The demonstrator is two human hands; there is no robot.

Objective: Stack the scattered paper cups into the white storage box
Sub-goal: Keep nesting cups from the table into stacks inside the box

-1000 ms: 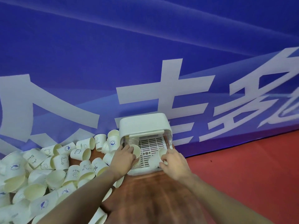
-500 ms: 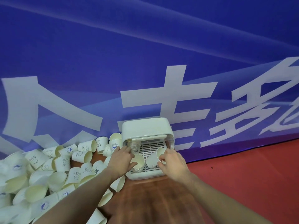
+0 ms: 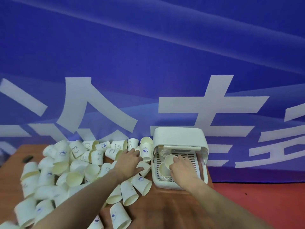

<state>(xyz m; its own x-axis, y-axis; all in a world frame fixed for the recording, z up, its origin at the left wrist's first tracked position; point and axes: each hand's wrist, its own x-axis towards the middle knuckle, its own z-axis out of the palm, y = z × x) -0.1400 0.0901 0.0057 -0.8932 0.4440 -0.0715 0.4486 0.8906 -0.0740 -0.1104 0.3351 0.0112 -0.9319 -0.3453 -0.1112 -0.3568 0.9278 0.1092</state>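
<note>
Right hand (image 3: 179, 169) pinches cream paper cup (image 3: 170, 160) above short nested stack (image 3: 164, 172) inside open white plastic storage box (image 3: 179, 139), centre-right. Left hand (image 3: 130, 160), fingers spread, reaches into scattered white printed cups (image 3: 79, 164) on brown table (image 3: 165, 209). Next, likely: seat cup squarely, rim up.

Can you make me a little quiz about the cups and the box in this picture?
1. True or false: the right hand holds a paper cup over the white storage box.
2. Which side of the box is the pile of loose cups on: A left, B right?
3. Fill in: the left hand reaches into the ____ of cups.

Key: 1 true; 2 A; 3 pile.
</note>
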